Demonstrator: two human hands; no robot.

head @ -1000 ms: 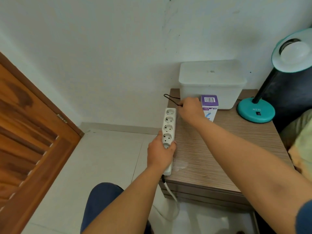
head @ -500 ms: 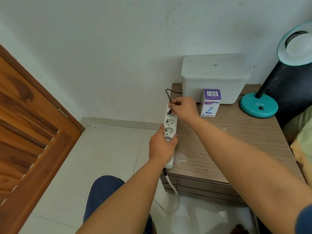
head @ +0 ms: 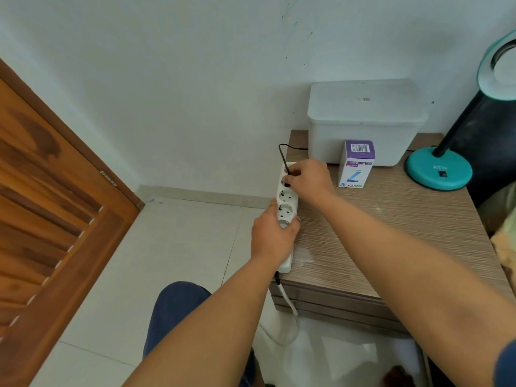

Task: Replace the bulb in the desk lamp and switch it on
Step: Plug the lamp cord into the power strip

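Head view, the only one we have: our left hand (head: pixel 272 236) is wrapped around the near part of the white power strip (head: pixel 287 203), its fingers closed on the body and pinning it at the left edge of the desk (head: pixel 391 224). Our right hand (head: pixel 308 178) sits at the far end of the strip, fingers pinched shut on the black plug (head: pixel 287 182) of the lamp cord (head: pixel 284 156), which loops up and runs back behind the white lidded box (head: pixel 363 121). The plug is at the farthest socket; we cannot tell whether its pins are fully seated.

The desk lamp (head: pixel 438 170) stands on its teal base at the far right of the desk, well apart from the strip, its shade cut off by the frame edge with a pale bulb showing inside. The purple and white bulb carton (head: pixel 356 166) stands upright just in front of the box.

We judge the step in hand to be plugging the lamp in. To do it well, we should keep the strip pressed flat so it cannot slide off the edge, line the pins square with the holes, and push straight down by the plug body rather than the cord. The switch on the lamp base comes after.
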